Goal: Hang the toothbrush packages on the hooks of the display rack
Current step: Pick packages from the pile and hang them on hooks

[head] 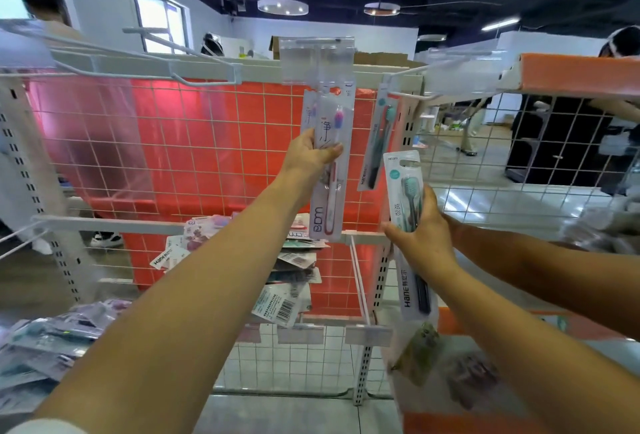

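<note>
My left hand (313, 153) grips a white toothbrush package with a pink-and-purple brush (329, 170), held upright with its top at the middle hook (318, 43) under a clear label holder. My right hand (420, 236) holds a second package with a teal-bristled dark brush (408, 225), upright, lower and to the right. A similar teal-brush package (379, 135) hangs from the right hook (408, 83). The white wire display rack (194, 142) has a red panel behind it.
Empty white hooks (194, 63) stick out at upper left. A pile of loose toothbrush packages (284, 277) lies behind the lower rail, more packages (48, 340) at lower left. An orange shelf (578, 71) is at the right. People stand beyond the rack.
</note>
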### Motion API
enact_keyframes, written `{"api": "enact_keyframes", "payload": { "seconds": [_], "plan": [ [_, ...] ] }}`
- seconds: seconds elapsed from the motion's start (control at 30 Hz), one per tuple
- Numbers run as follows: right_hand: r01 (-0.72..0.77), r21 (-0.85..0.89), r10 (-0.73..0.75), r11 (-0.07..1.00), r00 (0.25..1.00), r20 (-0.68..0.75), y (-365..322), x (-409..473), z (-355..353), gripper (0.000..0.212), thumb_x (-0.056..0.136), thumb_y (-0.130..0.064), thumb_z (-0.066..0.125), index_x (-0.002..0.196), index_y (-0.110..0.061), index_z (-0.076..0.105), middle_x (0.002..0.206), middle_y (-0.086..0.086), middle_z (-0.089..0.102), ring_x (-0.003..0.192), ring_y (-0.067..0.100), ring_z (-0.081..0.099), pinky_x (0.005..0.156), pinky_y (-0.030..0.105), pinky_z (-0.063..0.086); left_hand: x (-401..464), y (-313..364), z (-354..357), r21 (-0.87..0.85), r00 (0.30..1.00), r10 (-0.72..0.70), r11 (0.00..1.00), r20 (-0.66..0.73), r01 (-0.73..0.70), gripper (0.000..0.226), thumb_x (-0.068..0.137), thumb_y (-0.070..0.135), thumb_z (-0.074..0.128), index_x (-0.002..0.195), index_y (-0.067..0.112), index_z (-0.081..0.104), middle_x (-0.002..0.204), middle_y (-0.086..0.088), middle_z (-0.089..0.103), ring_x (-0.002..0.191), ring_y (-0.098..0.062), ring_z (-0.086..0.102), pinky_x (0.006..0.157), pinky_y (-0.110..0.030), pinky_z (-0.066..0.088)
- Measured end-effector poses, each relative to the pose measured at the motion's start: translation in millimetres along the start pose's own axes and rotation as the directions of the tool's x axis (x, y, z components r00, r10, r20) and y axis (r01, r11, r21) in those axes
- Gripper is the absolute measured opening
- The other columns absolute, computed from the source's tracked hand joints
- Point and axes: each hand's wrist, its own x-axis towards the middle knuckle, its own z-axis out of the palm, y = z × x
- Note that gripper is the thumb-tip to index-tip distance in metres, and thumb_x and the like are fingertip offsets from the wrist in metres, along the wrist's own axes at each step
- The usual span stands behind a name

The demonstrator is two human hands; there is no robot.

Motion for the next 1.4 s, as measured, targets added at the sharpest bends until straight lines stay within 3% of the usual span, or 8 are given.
{"api": "enact_keyframes", "payload": {
  "seconds": [0.33, 0.77, 0.97, 1.03, 1.13, 1.3, 1.4],
  "plan": [
    [-0.024, -0.049, 0.024, 0.999, 1.0, -0.008, 6, 3, -4, 0.09, 0.076, -0.029, 0.075, 0.145, -0.024, 0.017, 0.134, 0.005, 0.048, 0.116, 0.024, 0.054, 0.088, 0.046, 0.053, 1, -7, -13, -0.094, 0.999, 0.001, 0.996, -0.052, -0.006, 0.018, 0.086, -0.001, 0.059, 0.097, 0.013, 0.059, 0.085, -0.004, 0.064, 0.08, -0.022, 0.062, 0.081, -0.043, 0.053],
    [-0.026, -0.055, 0.026, 0.998, 1.0, -0.01, -7, 13, 16, 0.083, 0.079, -0.022, 0.073, 0.143, -0.023, 0.021, 0.125, 0.005, 0.052, 0.108, 0.022, 0.059, 0.08, 0.042, 0.057, 21, -9, -27, 0.056, 0.998, -0.064, 0.996, 0.008, 0.063, 0.013, 0.09, 0.009, 0.058, 0.103, 0.012, 0.057, 0.093, -0.004, 0.062, 0.096, -0.028, 0.057, 0.096, -0.052, 0.046],
    [-0.016, -0.039, 0.012, 0.999, 0.995, -0.097, -26, 26, 37, 0.066, 0.079, -0.026, 0.071, 0.13, -0.026, 0.029, 0.117, -0.001, 0.055, 0.093, 0.018, 0.063, 0.073, 0.041, 0.058, 36, -19, -35, 0.09, 0.998, -0.05, 0.995, 0.047, 0.046, 0.02, 0.091, 0.011, 0.057, 0.109, 0.006, 0.055, 0.099, -0.014, 0.062, 0.089, -0.028, 0.057, 0.089, -0.054, 0.047],
    [-0.03, -0.012, 0.028, 0.999, 0.99, -0.139, -30, 30, 40, 0.069, 0.077, -0.027, 0.072, 0.131, -0.028, 0.029, 0.116, -0.002, 0.058, 0.093, 0.018, 0.064, 0.073, 0.041, 0.058, 41, -21, -33, 0.103, 0.998, -0.052, 0.994, 0.047, 0.047, 0.024, 0.092, 0.012, 0.056, 0.114, 0.004, 0.053, 0.1, -0.012, 0.063, 0.089, -0.027, 0.058, 0.086, -0.048, 0.05],
    [-0.036, -0.01, 0.034, 0.999, 0.984, -0.176, -31, 34, 44, 0.072, 0.078, -0.027, 0.072, 0.135, -0.027, 0.028, 0.114, -0.001, 0.059, 0.091, 0.017, 0.064, 0.071, 0.038, 0.058, 51, -27, -30, 0.094, 0.999, -0.033, 0.995, 0.043, 0.029, 0.026, 0.093, 0.013, 0.055, 0.117, 0.006, 0.051, 0.099, -0.008, 0.062, 0.091, -0.025, 0.058, 0.083, -0.042, 0.05],
    [0.006, -0.073, -0.018, 0.997, 0.985, -0.173, -16, 42, 44, 0.078, 0.079, -0.031, 0.07, 0.141, -0.019, 0.024, 0.116, 0.001, 0.057, 0.09, 0.016, 0.06, 0.065, 0.022, 0.05, 81, -43, -30, 0.083, 1.0, 0.013, 0.996, 0.021, -0.015, 0.013, 0.092, 0.018, 0.057, 0.104, 0.016, 0.054, 0.099, -0.009, 0.063, 0.094, -0.029, 0.06, 0.089, -0.05, 0.05],
    [0.041, -0.091, -0.053, 0.995, 0.989, -0.135, -6, 48, 41, 0.082, 0.078, -0.03, 0.071, 0.142, -0.014, 0.023, 0.123, 0.005, 0.055, 0.1, 0.02, 0.061, 0.077, 0.033, 0.056, 95, -54, -33, 0.094, 1.0, 0.03, 0.995, 0.006, -0.031, 0.019, 0.089, 0.021, 0.061, 0.106, 0.014, 0.056, 0.103, -0.01, 0.063, 0.098, -0.032, 0.06, 0.091, -0.053, 0.048]
  ]
}}
